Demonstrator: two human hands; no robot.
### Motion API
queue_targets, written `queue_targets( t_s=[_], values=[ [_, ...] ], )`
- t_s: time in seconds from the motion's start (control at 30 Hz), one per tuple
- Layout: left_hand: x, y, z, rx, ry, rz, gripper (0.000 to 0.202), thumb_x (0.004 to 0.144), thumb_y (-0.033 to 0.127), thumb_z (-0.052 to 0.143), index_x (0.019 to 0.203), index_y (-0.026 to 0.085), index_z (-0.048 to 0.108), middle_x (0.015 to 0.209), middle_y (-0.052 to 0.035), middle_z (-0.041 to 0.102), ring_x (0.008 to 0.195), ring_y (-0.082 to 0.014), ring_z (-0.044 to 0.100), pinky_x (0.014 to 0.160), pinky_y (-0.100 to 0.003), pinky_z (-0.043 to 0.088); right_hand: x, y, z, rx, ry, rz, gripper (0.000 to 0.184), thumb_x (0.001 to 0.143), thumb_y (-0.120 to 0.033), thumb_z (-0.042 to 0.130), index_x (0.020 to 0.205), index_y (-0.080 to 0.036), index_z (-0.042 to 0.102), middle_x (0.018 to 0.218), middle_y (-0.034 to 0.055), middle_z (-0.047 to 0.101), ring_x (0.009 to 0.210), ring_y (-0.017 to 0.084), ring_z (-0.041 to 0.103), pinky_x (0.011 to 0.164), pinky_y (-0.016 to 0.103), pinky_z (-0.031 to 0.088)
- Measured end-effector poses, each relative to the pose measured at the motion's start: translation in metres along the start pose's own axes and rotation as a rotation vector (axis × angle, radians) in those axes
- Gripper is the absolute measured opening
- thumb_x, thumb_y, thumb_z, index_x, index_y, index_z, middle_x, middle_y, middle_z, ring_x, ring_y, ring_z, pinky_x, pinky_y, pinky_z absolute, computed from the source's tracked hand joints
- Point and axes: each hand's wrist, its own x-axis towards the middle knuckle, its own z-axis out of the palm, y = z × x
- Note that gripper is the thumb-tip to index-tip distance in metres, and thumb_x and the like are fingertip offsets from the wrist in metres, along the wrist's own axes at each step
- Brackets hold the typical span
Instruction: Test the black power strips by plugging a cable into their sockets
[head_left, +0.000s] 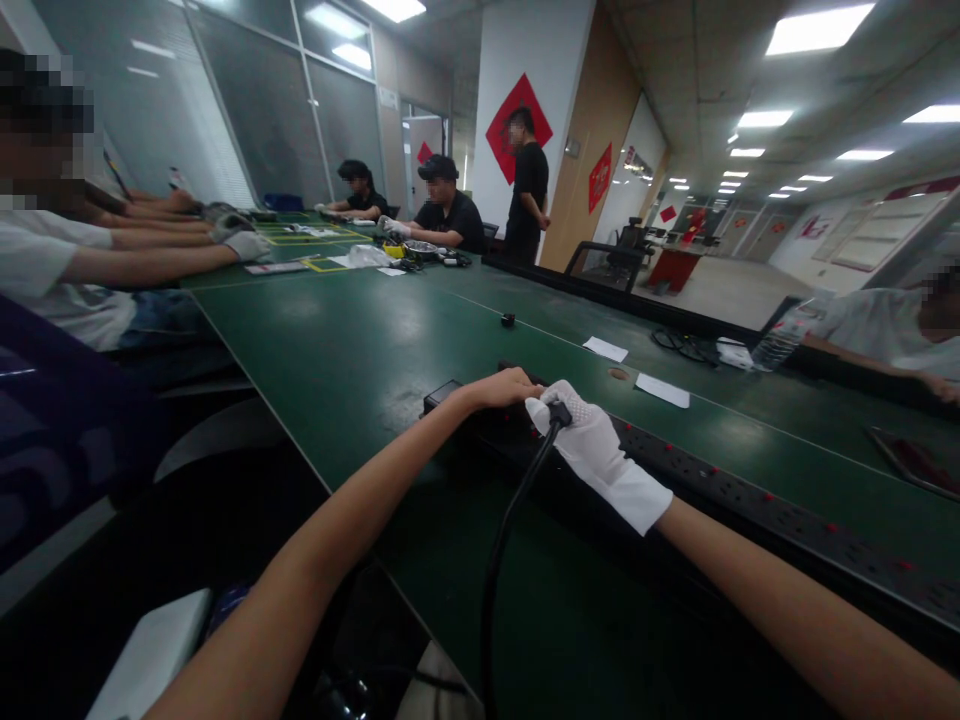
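My right hand (pixel 589 435), in a white glove with a dotted grip, is closed around a black power plug (pixel 559 414). From the plug a thick black cable (pixel 496 560) runs down toward the bottom of the view. My bare left hand (pixel 511 387) is curled over the near-left end of a long black power strip (pixel 705 470), right beside the gloved fingers; its fingertips are partly hidden. Red switches dot the strip along its length. The plug's prongs are not visible. Just left of my left hand lies a black box-shaped object (pixel 441 396).
The green table (pixel 360 340) carries a small black object (pixel 508 320), white paper slips (pixel 661 390), a coiled black cable (pixel 682 345) and a clear bottle (pixel 780 338). Other people sit along the left, far and right sides; one person (pixel 528 185) stands by the pillar.
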Motion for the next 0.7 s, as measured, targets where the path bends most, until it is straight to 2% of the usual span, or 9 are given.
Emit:
queue_targets(
  t_s=[0.1, 0.2, 0.3, 0.4, 0.5, 0.7],
  values=[
    [-0.001, 0.0, -0.004, -0.075, 0.093, -0.025, 0.046, 0.071, 0.045, 0.053, 0.04, 0.013, 0.043, 0.039, 0.0047, 0.034, 0.038, -0.0037, 0.028, 0.04, -0.02, 0.02, 0.007, -0.003, 0.004, -0.041, -0.081, 0.005, 0.032, 0.079, -0.054, 0.038, 0.077, -0.024, 0.046, 0.069, -0.0006, 0.058, 0.058, 0.012, 0.052, 0.057, 0.023, 0.037],
    [-0.002, 0.0, -0.011, -0.18, 0.16, -0.047, 0.046, 0.076, 0.047, 0.049, 0.047, 0.012, 0.052, 0.041, 0.0026, 0.043, 0.038, -0.0048, 0.036, 0.042, -0.019, 0.027, 0.017, -0.01, 0.01, -0.233, -0.188, -0.013, 0.036, 0.077, -0.058, 0.039, 0.082, -0.024, 0.048, 0.067, 0.0, 0.058, 0.055, 0.012, 0.051, 0.054, 0.024, 0.035],
    [-0.001, 0.0, -0.018, -0.283, 0.201, -0.039, 0.047, 0.084, 0.044, 0.04, 0.055, 0.011, 0.058, 0.046, 0.0001, 0.051, 0.04, -0.0051, 0.042, 0.045, -0.018, 0.032, 0.027, -0.019, 0.016, -0.468, -0.273, -0.103, 0.042, 0.077, -0.06, 0.037, 0.089, -0.022, 0.052, 0.064, 0.0024, 0.059, 0.055, 0.015, 0.052, 0.052, 0.025, 0.032],
    [0.0, 0.003, -0.02, -0.356, 0.211, -0.011, 0.047, 0.086, 0.039, 0.04, 0.054, 0.01, 0.06, 0.048, -0.0017, 0.055, 0.041, -0.0045, 0.044, 0.047, -0.018, 0.034, 0.037, -0.025, 0.021, -0.603, -0.295, -0.185, 0.048, 0.077, -0.06, 0.036, 0.095, -0.019, 0.054, 0.069, 0.0068, 0.062, 0.06, 0.017, 0.055, 0.053, 0.026, 0.031],
    [-0.001, 0.007, -0.019, -0.426, 0.213, 0.018, 0.047, 0.087, 0.034, 0.039, 0.051, 0.009, 0.059, 0.05, -0.003, 0.057, 0.043, -0.0047, 0.047, 0.051, -0.018, 0.036, 0.041, -0.028, 0.026, -0.612, -0.315, -0.194, 0.048, 0.074, -0.06, 0.04, 0.094, -0.018, 0.055, 0.073, 0.0081, 0.063, 0.062, 0.017, 0.055, 0.053, 0.025, 0.031],
    [-0.004, 0.008, -0.019, -0.53, 0.226, 0.008, 0.047, 0.088, 0.029, 0.037, 0.052, 0.008, 0.058, 0.049, -0.0039, 0.057, 0.044, -0.0063, 0.05, 0.051, -0.019, 0.038, 0.036, -0.03, 0.028, -0.507, -0.323, -0.191, 0.044, 0.078, -0.061, 0.035, 0.083, -0.023, 0.054, 0.069, 0.0018, 0.059, 0.057, 0.013, 0.051, 0.052, 0.024, 0.031]
  ],
)
